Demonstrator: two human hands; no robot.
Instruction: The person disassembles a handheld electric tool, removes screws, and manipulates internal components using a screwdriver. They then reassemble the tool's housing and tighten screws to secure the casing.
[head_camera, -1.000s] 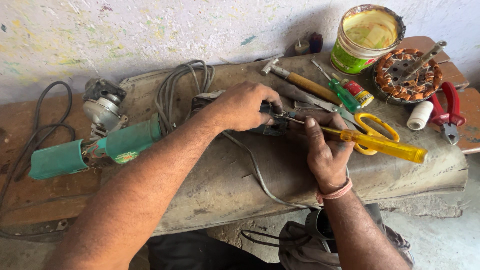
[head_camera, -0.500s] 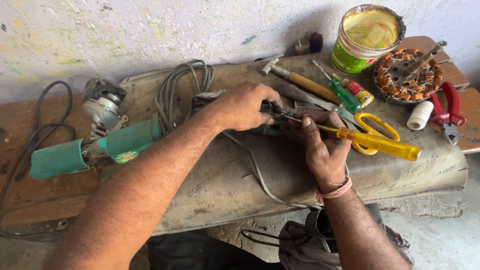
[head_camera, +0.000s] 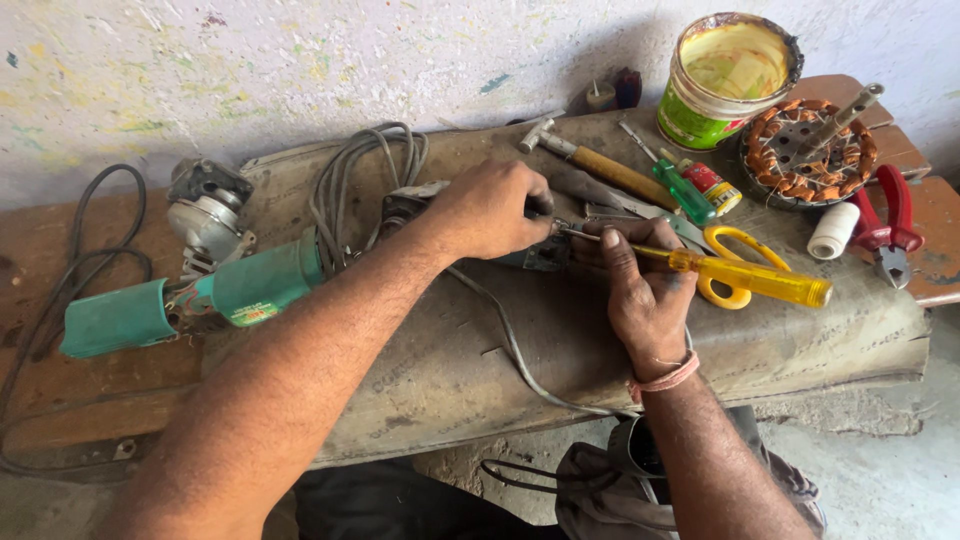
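Almost nothing has moved since the earlier picture; only the yellow screwdriver (head_camera: 745, 277) has tipped a little; the left hand (head_camera: 490, 208) is closed tight over a small dark part (head_camera: 540, 252) near the middle of the bench (head_camera: 440, 370); the right hand (head_camera: 645, 290) pinches the screwdriver with its fingers closed around the handle, its tip touching the part; yellow scissors (head_camera: 735, 245) lie just behind; a green grinder (head_camera: 200, 290) rests by the left edge.

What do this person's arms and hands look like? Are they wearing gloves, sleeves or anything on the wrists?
No gloves and no sleeves in view: both forearms are bare down to the hands. The left hand has nothing on it or its wrist. The right hand has a thin pinkish-red thread band wrapped around the wrist. No rings or watch show.
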